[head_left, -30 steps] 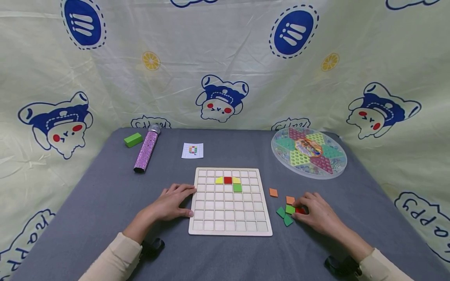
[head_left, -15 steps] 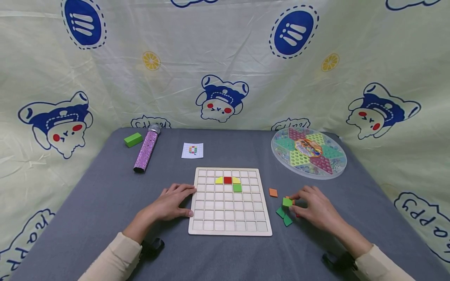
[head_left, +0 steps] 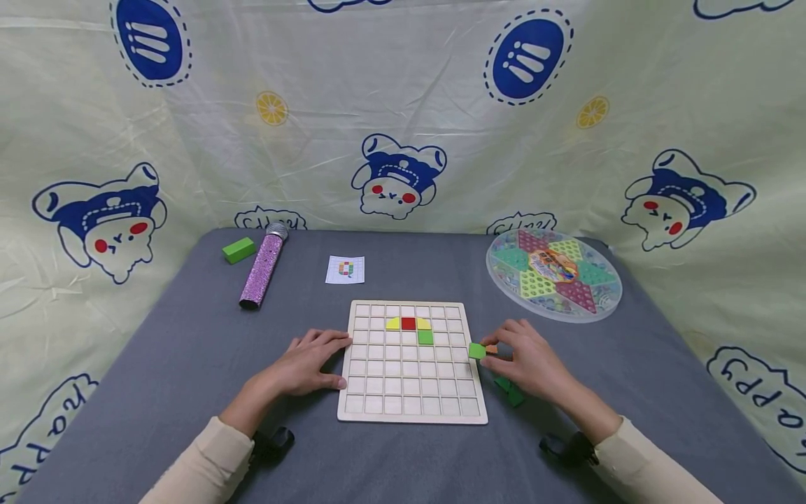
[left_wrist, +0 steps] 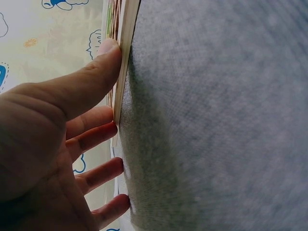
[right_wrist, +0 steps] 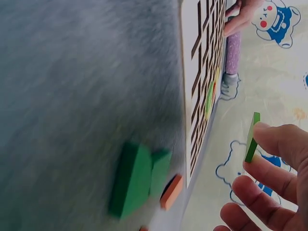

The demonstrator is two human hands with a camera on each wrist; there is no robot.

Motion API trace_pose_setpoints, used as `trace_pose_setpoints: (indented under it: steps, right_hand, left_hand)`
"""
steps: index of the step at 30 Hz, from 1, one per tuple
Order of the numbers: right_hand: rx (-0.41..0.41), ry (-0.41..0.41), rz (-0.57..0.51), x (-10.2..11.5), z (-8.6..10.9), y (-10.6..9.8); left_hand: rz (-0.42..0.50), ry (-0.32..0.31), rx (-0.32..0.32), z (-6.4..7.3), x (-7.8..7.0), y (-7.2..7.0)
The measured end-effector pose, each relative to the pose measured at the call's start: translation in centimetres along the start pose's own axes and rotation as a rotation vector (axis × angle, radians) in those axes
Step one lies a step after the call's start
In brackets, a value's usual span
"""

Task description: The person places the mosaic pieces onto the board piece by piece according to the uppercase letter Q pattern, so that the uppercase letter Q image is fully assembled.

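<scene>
My right hand [head_left: 529, 357] pinches a light green square tile [head_left: 477, 351] between thumb and fingers, over the right edge of the wooden grid board [head_left: 393, 423]. In the right wrist view the tile [right_wrist: 252, 137] stands edge-on, clear of the table. Fingers of my left hand [head_left: 308, 364] touch the board's left edge, thumb nearer me; the left wrist view shows the thumb [left_wrist: 94, 77] on the rim. Set in the board are a red tile [head_left: 408, 323], a yellow piece [head_left: 393, 323] on its left, a yellow piece [head_left: 424, 324] on its right and a green tile [head_left: 425, 337].
Dark green pieces [head_left: 508, 390] and an orange tile [head_left: 492, 349] lie right of the board. Behind it are a small pattern card [head_left: 345, 270], a purple glittery microphone [head_left: 261, 273] and a green block [head_left: 238, 250]. A round Chinese checkers board [head_left: 554, 311] sits back right.
My right hand has picked up the light green tile from the loose pieces and carried it left to the board's right edge. My left hand has stayed in place.
</scene>
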State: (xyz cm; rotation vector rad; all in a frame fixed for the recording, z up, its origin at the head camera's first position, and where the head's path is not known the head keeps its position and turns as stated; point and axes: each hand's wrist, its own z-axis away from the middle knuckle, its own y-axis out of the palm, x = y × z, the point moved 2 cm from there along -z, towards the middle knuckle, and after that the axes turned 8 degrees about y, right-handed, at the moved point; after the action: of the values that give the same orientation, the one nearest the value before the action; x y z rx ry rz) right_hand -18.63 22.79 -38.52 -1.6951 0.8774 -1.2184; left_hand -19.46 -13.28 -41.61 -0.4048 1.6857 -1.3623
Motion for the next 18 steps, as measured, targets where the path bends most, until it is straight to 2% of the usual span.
trace_pose_setpoints:
  steps: [18]
  right_hand:
    - [0.041,-0.069,0.01,3.4,-2.6,3.1]
  left_hand:
    - [0.013,-0.015,0.006,0.0,0.1,0.0]
